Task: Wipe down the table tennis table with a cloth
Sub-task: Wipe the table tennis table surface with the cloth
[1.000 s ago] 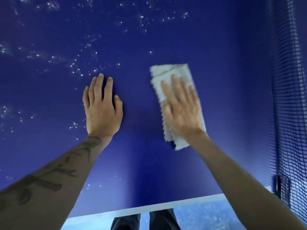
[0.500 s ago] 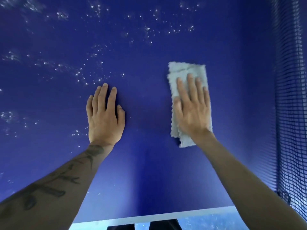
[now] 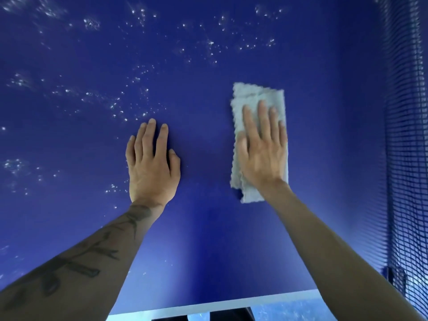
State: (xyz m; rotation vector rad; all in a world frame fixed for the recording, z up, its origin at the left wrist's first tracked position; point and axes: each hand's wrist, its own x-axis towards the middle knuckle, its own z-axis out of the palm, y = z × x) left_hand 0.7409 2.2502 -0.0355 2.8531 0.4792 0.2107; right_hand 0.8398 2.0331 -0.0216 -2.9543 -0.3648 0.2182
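Overhead, right hand [image 3: 262,151] flat with straight fingers pressing a folded pale cloth [image 3: 258,98] onto the blue table [image 3: 208,239], left hand [image 3: 151,165] spread flat beside it, white specks [image 3: 129,107] farther out, net [image 3: 407,158] at right.

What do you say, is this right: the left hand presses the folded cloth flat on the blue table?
Wrong hand. In the head view the right hand presses the folded cloth flat on the blue table; the left hand rests on the table itself.
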